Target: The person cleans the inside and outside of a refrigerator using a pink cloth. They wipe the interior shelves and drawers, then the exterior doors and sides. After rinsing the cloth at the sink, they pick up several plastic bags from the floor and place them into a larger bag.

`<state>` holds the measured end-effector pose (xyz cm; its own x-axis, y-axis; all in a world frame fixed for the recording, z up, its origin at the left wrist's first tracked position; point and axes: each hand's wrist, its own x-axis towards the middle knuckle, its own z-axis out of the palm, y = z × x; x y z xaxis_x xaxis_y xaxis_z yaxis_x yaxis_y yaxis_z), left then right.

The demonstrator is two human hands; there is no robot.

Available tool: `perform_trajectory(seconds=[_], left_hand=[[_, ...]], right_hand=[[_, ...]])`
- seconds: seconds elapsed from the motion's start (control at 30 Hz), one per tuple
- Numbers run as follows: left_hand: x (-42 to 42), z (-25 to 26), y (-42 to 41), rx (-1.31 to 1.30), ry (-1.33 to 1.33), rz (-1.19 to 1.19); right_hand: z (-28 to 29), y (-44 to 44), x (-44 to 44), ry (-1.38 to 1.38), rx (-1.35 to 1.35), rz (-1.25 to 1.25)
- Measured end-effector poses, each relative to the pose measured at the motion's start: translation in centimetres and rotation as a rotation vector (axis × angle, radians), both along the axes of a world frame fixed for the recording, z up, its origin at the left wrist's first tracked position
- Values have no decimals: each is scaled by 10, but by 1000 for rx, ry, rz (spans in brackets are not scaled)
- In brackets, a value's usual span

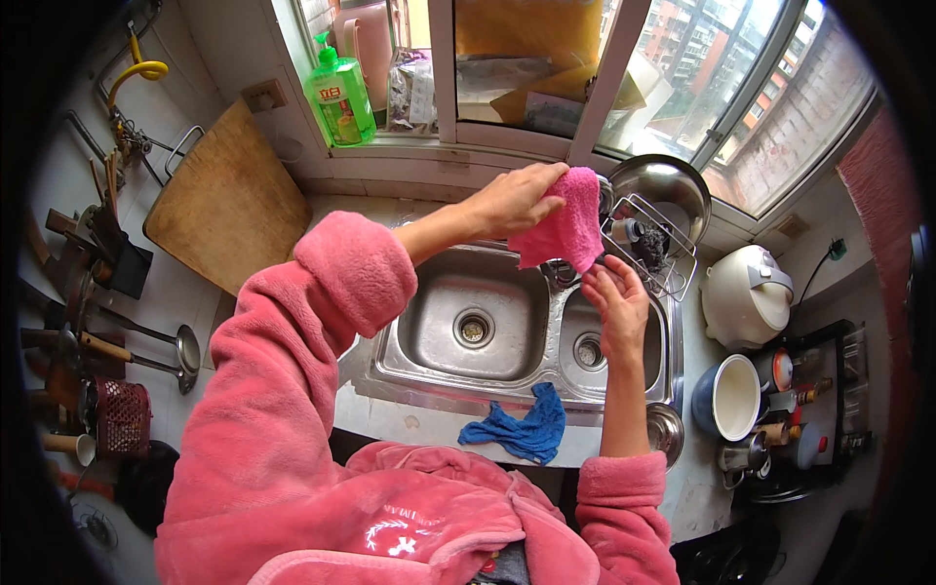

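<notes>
A pink terry cloth [561,232] hangs above the back of the steel double sink [545,365]. My left hand [521,199] grips its upper edge between thumb and fingers. At the cloth's lower right corner, the fingertips of my right hand [620,303] pinch the fabric. Both sink bowls lie below, each with a drain strainer; the faucet is mostly hidden behind the cloth. Crumpled on the counter in front of the sink is a blue cloth [523,424].
Right of the sink stand a wire rack [676,252] with a scouring pad, a steel basin [662,186], a rice cooker [746,296] and an enamel bowl [727,398]. Left are a wooden cutting board [230,197] and hanging ladles [187,351]. Green detergent [340,99] sits on the windowsill.
</notes>
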<state>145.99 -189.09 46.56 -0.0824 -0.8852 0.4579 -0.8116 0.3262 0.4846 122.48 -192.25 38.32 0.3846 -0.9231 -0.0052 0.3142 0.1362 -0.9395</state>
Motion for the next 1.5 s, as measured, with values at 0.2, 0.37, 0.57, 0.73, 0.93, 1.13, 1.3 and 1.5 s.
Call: perform_trajectory(seconds=[0.2,0.37,0.57,0.73,0.93,1.13,1.3,1.5], left_hand=[[-2,-9,-12,-31,-8,36],[-1,-5,-29,-13,52,50],[-15,3,-51,52,-33,65],[-16,6,-73,117,10,59],[-23,24,-38,75,78,261],[-47,-8,68,-276,131,264],[-94,-60,252,161,481,392],[-192,-168,475,521,680,922]], right_hand=[[22,-14,20,231,-511,-160],[58,-59,58,346,-925,-200],[66,-94,58,415,-904,-128],[63,-109,55,547,-911,-188],[73,-87,65,467,-1267,-231],[50,-93,62,393,-1196,109],[40,-93,68,467,-1230,165],[42,-73,53,809,-1033,-96]])
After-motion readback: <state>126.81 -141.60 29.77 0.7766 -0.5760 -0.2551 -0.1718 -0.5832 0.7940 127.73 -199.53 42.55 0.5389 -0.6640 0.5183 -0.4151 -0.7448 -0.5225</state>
